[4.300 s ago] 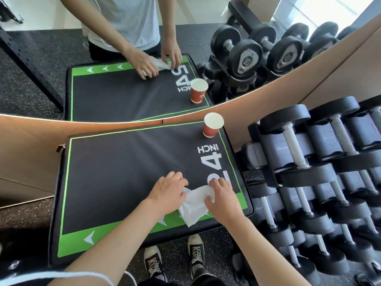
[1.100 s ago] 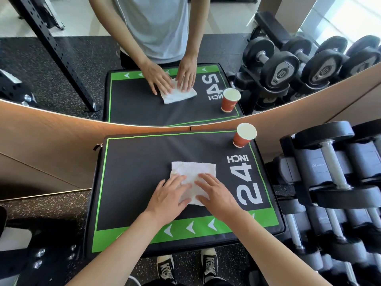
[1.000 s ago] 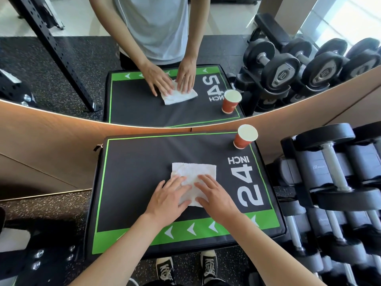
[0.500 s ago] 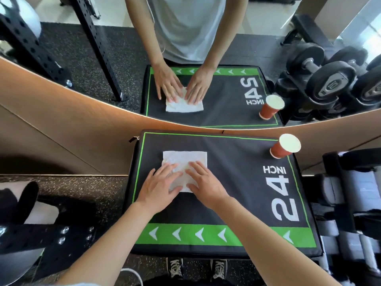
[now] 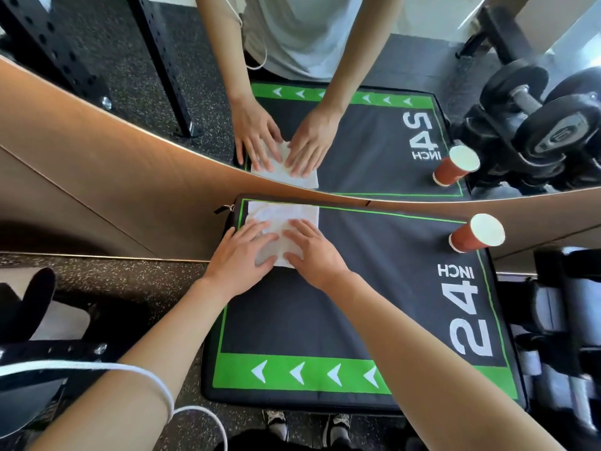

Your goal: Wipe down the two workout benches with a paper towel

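Surface (image 5: 374,288): matt black fabric-like cover, faint weave, printed green border and white lettering, a metal zip pull at the far left corner. Towel (image 5: 283,216): white paper, soft, crinkled, matt. Cup (image 5: 474,234): paper, matt red-brown outside, white inside. Wall panel (image 5: 97,177): smooth wood-look finish, satin sheen. Mirror (image 5: 357,43): glossy glass. Floor (image 5: 130,281): rough black rubber, pale speckles. Dumbbells (image 5: 569,336): blurred, dull black heads, grey handles. Cord (image 5: 136,372): smooth white.
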### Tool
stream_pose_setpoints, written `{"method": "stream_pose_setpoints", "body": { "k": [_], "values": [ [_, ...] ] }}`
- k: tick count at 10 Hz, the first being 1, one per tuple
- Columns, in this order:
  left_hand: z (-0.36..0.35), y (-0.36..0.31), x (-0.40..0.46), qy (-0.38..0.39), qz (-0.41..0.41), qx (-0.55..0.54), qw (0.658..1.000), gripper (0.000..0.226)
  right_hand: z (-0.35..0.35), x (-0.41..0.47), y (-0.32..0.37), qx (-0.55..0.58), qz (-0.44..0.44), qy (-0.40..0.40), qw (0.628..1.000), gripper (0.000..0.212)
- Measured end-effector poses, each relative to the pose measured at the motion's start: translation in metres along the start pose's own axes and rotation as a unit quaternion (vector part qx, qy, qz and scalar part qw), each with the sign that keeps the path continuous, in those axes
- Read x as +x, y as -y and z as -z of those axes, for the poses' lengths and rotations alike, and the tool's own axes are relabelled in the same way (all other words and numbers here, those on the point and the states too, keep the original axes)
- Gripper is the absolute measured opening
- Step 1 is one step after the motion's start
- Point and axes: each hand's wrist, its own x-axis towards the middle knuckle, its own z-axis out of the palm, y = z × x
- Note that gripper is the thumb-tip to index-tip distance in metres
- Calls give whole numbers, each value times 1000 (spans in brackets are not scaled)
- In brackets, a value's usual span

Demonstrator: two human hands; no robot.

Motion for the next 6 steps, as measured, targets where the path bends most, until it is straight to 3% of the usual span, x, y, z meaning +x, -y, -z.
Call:
{"method": "stream_pose_setpoints", "body": {
  "k": [3, 6],
  "values": [
    [1, -6, -3, 9, 29, -14, 999, 48, 2, 3, 5, -11, -9, 24, 1000, 54],
    [10, -31, -43, -58, 83, 5, 995, 48, 12, -19, 10, 0, 14, 10, 1000, 55]
  ]
}}
